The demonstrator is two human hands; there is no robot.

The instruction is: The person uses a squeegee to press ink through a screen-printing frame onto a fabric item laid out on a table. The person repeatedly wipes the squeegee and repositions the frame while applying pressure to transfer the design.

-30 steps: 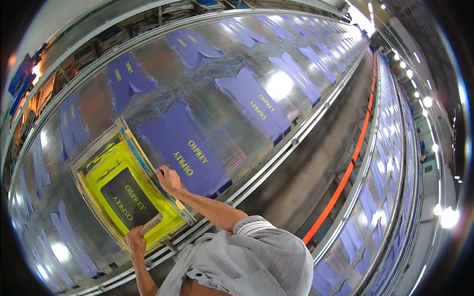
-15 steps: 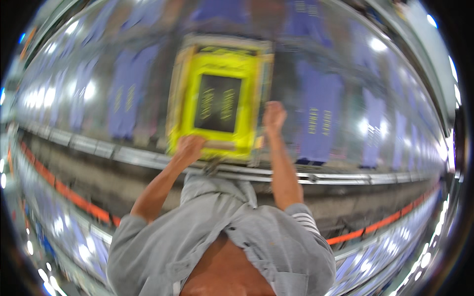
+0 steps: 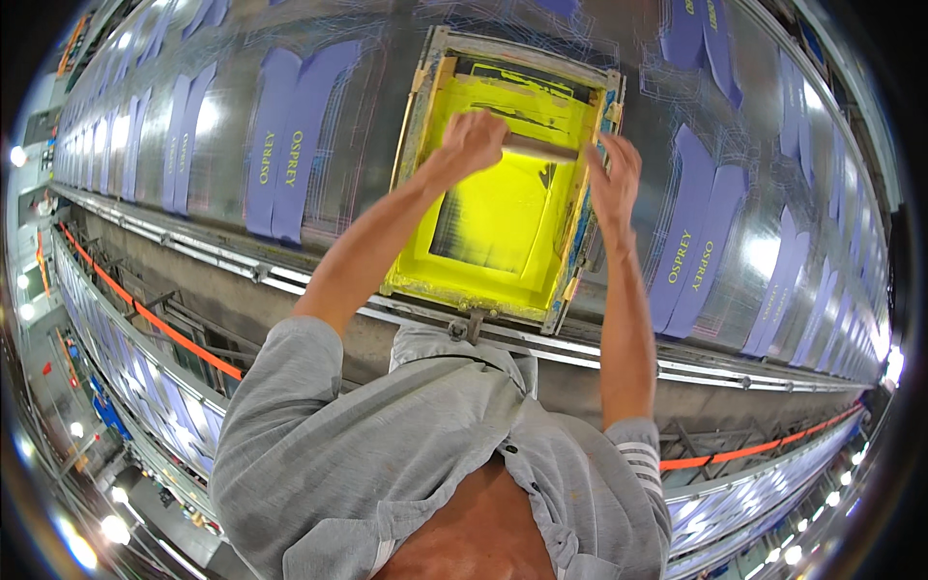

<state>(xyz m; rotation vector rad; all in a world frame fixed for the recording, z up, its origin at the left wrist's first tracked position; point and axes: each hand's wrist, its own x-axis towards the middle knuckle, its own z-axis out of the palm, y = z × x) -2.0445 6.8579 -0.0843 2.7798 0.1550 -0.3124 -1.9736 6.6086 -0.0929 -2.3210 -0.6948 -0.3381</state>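
Observation:
A screen-printing frame (image 3: pixel 409 140) lies on the long table in front of me, its mesh coated with bright yellow ink (image 3: pixel 498 256). My left hand (image 3: pixel 474 140) is closed around the left end of a squeegee (image 3: pixel 541 147), which lies crosswise over the upper half of the screen. At the squeegee's right end, by the frame's right rail, is my right hand (image 3: pixel 615 174). Its thumb and fingers are apart and partly curled; I see nothing held in them. Wet ink partly covers the dark rectangular window (image 3: pixel 462 230) in the lower mesh.
Violet fabric pieces with yellow lettering lie on both sides, such as one pair (image 3: pixel 288 145) at left and another (image 3: pixel 698 237) at right. A metal rail (image 3: pixel 242 267) runs along the table's near edge, with a clamp (image 3: pixel 465 327) at the frame. Behind me stands another table with an orange strip.
My left hand and the squeegee have moved from the screen's near end to its upper half. Ink now spreads over the window. The frame appears further right in view; my right hand's fingers have loosened.

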